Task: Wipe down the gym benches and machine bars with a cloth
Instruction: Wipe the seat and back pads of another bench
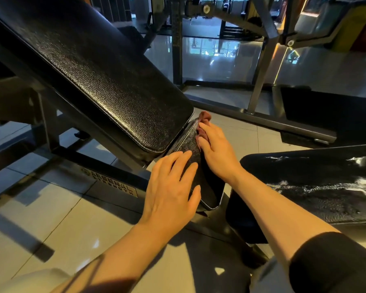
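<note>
L to R. Backrest pad [93, 81] tilted, untouched by either hand. Your left hand [171, 185] lies flat, fingers straight, steadying the seat pad [207, 187], gripping nothing. Your right hand [216, 149] presses the reddish cloth [205, 117] onto the pad's far edge, near the gap to the backrest; fingers cover it, so can't tell if clenched. Risk: cloth bunched up, could slip into that gap or skip the seam.

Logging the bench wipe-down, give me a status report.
Right hand presses reddish cloth on seat pad. Left hand flat on pad. Nothing in the way.
</note>
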Available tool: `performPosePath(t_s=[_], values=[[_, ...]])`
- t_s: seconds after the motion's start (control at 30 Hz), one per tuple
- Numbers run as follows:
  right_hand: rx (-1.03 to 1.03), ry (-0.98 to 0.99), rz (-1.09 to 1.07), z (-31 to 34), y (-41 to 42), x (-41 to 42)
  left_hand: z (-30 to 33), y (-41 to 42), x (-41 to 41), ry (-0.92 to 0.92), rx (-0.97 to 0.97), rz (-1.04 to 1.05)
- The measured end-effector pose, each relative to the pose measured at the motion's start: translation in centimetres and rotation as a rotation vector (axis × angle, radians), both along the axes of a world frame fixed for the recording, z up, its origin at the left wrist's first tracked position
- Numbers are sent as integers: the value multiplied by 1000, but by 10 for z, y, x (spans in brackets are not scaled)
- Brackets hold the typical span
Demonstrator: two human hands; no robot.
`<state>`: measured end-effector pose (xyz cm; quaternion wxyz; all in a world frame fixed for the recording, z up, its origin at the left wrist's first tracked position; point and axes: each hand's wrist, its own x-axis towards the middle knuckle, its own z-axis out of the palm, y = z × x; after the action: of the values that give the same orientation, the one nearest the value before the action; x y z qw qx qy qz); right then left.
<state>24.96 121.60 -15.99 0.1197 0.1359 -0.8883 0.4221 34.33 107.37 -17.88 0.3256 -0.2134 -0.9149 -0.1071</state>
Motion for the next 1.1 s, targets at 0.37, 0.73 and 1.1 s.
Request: performPosePath(t_s=[0.37,0.73,1.1], values=[[45,-28,-95,-10,-1,38,-2,0,18,-84,-86,33],[81,18,30,-16,-4,66,3,-5,45,-173,-127,153],[19,23,-45,-25,-4,72,1,-11,65,-247,-157,224]])
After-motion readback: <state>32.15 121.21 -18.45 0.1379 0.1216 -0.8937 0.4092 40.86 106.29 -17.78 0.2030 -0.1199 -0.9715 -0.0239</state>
